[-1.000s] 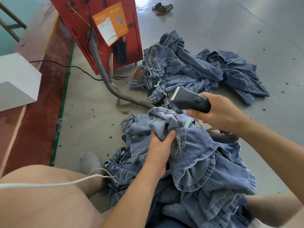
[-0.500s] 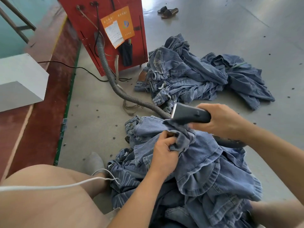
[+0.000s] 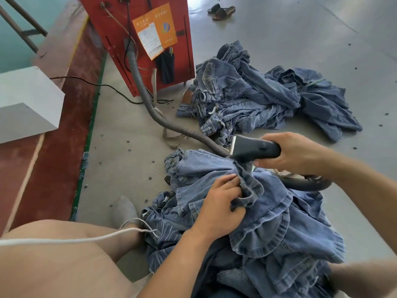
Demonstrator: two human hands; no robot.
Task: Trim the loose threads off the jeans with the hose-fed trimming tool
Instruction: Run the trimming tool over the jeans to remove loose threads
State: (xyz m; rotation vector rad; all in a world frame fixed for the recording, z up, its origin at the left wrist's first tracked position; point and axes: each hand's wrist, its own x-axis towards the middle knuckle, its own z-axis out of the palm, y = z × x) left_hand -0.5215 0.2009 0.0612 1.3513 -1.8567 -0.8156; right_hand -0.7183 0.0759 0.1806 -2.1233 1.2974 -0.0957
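Your right hand (image 3: pixel 294 153) grips the trimming tool (image 3: pixel 255 149) at centre right, its head touching the jeans (image 3: pixel 268 214); your left hand (image 3: pixel 219 203) fingers clench a bunched denim fold just below it.

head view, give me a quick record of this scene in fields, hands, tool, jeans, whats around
left hand: left hand grips a bunched fold of the jeans
right hand: right hand holds the trimming tool
tool position: head at the raised fold, just above the left hand
hose: grey hose runs across the floor to the red machine
other jeans: second pile on the floor beyond the tool
background: sandals far off on the floor
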